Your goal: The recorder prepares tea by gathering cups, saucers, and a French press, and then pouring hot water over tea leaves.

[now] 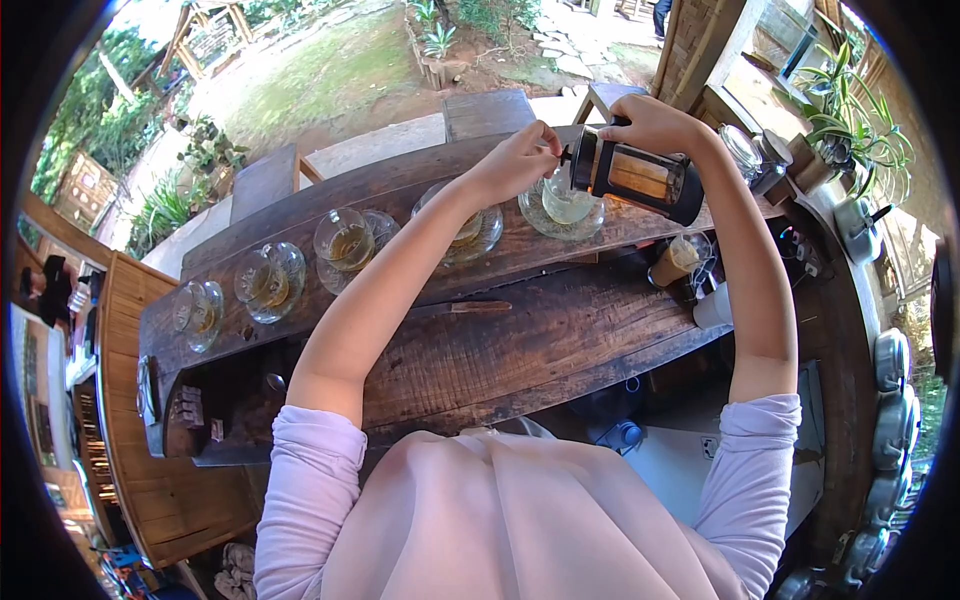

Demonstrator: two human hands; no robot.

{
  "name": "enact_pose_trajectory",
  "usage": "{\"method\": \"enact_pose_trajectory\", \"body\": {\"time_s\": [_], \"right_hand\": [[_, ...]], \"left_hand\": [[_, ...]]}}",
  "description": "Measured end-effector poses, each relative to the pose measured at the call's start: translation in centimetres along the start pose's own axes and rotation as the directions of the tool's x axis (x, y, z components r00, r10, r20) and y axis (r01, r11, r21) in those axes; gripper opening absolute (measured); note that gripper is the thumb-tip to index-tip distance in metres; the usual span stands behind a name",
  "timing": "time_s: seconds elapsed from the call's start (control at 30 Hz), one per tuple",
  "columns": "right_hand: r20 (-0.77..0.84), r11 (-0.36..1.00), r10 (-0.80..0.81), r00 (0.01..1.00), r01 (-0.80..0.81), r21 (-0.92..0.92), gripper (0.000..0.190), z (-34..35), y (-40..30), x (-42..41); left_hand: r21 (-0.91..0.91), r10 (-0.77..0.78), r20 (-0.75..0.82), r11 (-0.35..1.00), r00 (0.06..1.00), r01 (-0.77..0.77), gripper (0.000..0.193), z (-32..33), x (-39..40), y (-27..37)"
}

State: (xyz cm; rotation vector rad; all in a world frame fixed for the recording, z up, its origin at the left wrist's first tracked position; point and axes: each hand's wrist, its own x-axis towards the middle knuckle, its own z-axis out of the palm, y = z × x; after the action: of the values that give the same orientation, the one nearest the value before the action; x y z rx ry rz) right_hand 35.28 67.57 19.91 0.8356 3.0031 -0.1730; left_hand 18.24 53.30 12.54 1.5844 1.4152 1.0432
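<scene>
My right hand [652, 129] grips the handle of a French press [637, 176], which is tilted nearly sideways with amber liquid inside. Its lid end points left over a glass cup [566, 201] on a glass saucer [531, 212]. At the plunger knob are the fingertips of my left hand [521, 161], closed around it as far as I can tell. Leftward along the wooden counter [420, 202] stand several more glass cups on saucers, among them one with amber liquid [345, 244]. My left forearm partly covers another cup [466, 226].
A knife with a wooden handle [481, 307] lies on the lower shelf. A strainer-topped brown container [673, 262] and a white cup [712, 306] stand at its right end. Glass jars [741, 154], a potted plant [840, 142] and a kettle [857, 229] line the right side.
</scene>
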Motion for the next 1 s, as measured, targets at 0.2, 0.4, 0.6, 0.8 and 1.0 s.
{"method": "enact_pose_trajectory", "body": {"time_s": [0.2, 0.4, 0.6, 0.8, 1.0], "right_hand": [[0.073, 0.999, 0.046, 0.996, -0.046, -0.008, 0.049, -0.6, -1.2, 0.8], [0.141, 0.997, 0.06, 0.988, -0.052, -0.063, 0.048, -1.5, -2.4, 1.7], [0.15, 0.99, 0.066, 0.986, -0.046, -0.133, 0.049, -1.6, -2.8, 2.7], [0.16, 0.997, 0.017, 0.987, -0.004, -0.082, 0.049, -1.5, -3.1, 3.5], [0.124, 0.992, 0.012, 0.992, 0.004, -0.125, 0.045, -1.2, -3.2, 4.0]], "left_hand": [[-0.066, 0.062, -0.007, 0.996, 0.998, -0.062, 0.013, -0.3, -0.1, -1.2], [-0.02, 0.053, -0.034, 0.998, 0.998, -0.053, 0.012, -0.4, -0.6, -1.3], [0.047, 0.023, -0.022, 0.999, 0.999, -0.022, 0.011, -0.6, -0.7, -1.7], [0.075, 0.047, -0.065, 0.996, 0.997, -0.042, 0.021, -0.7, -0.9, -1.8], [0.038, 0.019, -0.079, 0.999, 0.997, -0.016, 0.012, -0.7, -1.4, -1.2]]}}
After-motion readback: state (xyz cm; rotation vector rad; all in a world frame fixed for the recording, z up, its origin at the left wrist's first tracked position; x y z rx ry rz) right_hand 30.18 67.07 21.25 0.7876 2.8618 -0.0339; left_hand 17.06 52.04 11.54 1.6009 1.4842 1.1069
